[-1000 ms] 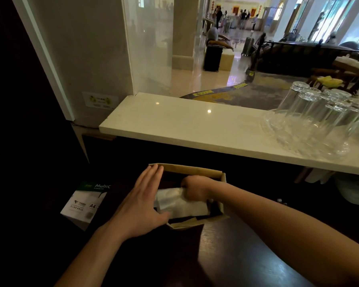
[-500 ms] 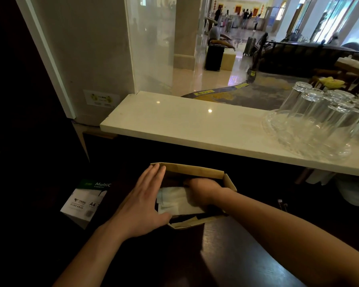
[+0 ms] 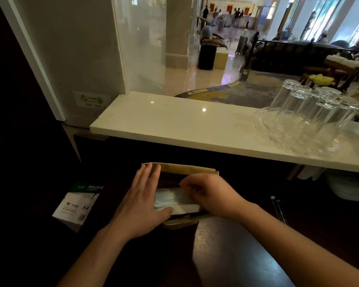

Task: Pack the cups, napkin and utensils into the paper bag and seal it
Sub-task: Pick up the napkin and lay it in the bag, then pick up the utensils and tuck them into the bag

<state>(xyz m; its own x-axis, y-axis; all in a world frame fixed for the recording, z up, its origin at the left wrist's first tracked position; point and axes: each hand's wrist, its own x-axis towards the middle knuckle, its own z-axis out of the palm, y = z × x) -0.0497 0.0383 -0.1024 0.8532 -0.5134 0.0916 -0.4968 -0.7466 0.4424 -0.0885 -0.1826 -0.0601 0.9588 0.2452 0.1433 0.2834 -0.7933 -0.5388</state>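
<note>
**Two hands at the open mouth of a paper bag on a dark counter**

Seen from above, looking down along both forearms. A brown paper bag [image 3: 179,168] stands open on a dark wooden counter [image 3: 226,255], at its far edge, just below a raised pale stone ledge [image 3: 174,123]. A white napkin [image 3: 174,200] lies across the bag's mouth, partly inside it.

The left hand [image 3: 142,201] is spread flat, fingers straight and together, pressed against the left side of the bag; its thumb rests on the near edge of the napkin. It grips nothing. The right hand [image 3: 207,195] is curled over the right side of the bag's mouth, fingertips bent down onto the napkin's top edge. Whether it pinches the napkin or only presses it cannot be told, as the picture is blurred there.

On the counter to the right of the bag, well apart, lie thin metal utensils [image 3: 278,210], barely visible in the dark. Off the counter's left edge sits a white ream of A4 paper [image 3: 79,206]. At the right end of the stone ledge, clear drinking glasses [image 3: 311,108] stand upside down on a glass tray [image 3: 294,146].
</note>
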